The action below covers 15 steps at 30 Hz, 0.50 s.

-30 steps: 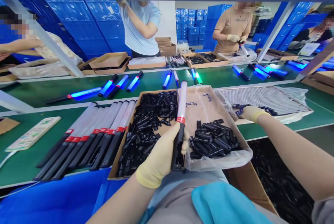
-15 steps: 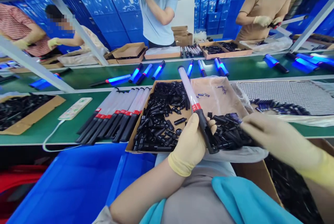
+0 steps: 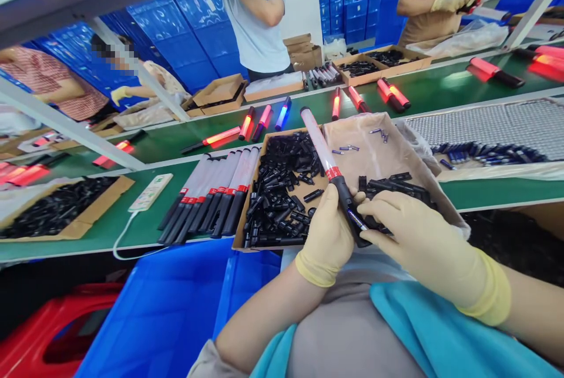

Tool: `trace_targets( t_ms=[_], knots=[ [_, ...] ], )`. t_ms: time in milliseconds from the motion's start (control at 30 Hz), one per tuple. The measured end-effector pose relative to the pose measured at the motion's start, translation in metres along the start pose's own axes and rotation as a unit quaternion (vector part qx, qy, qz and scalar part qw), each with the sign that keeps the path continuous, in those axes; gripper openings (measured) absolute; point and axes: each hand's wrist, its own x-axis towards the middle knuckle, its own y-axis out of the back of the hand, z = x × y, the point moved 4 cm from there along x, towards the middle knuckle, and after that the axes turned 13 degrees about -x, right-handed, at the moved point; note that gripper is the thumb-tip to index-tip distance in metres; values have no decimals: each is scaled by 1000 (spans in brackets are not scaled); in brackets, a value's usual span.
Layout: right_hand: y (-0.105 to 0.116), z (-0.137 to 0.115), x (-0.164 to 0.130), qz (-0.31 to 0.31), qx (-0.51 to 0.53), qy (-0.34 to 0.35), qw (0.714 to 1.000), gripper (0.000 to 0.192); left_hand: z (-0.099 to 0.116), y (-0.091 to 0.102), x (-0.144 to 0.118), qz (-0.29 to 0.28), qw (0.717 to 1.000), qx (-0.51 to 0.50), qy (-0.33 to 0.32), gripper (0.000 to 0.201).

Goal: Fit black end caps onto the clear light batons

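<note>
My left hand (image 3: 328,237), in a pale glove, is closed round the black handle of a light baton (image 3: 321,146) with a whitish clear tube and a red band. The baton tilts up and away, and an opening shows in the side of its handle. At that opening my right hand (image 3: 423,243), also gloved, pinches a small dark battery (image 3: 356,219), which lies partly within the handle. Beneath both hands stands a cardboard tray (image 3: 365,134) of loose black plastic parts (image 3: 286,169), with several small batteries at its far side.
Several batons (image 3: 211,190) lie side by side left of the tray, near a power strip (image 3: 151,191). Loose batteries (image 3: 497,153) lie right. Behind runs a green conveyor (image 3: 308,109) carrying lit batons; co-workers stand beyond. A blue bin (image 3: 154,307) sits below, left.
My right hand has come left from the tray's right side to the baton handle, now with a battery. Most lit batons behind have turned from blue to red. The view has shifted and tilted slightly.
</note>
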Motion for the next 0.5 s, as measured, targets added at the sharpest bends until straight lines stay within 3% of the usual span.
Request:
trace_targets(
  t_ms=[133,233,367,433,500],
  knots=[
    [1,-11,-3,44,15,32,998,21,1,-3,0,46,998,-11,27,27],
    [2,-15,-3,30,34,28,999,28,4,-3,1,82,996,-17,43,27],
    [5,-21,-3,10,77,12,997,37,10,-3,4,76,996,-33,43,32],
    [5,-16,-3,16,91,28,995,39,12,-5,5,65,997,-20,33,29],
    [4,9,-2,43,99,20,994,39,14,-7,4,61,998,-7,25,27]
  ],
)
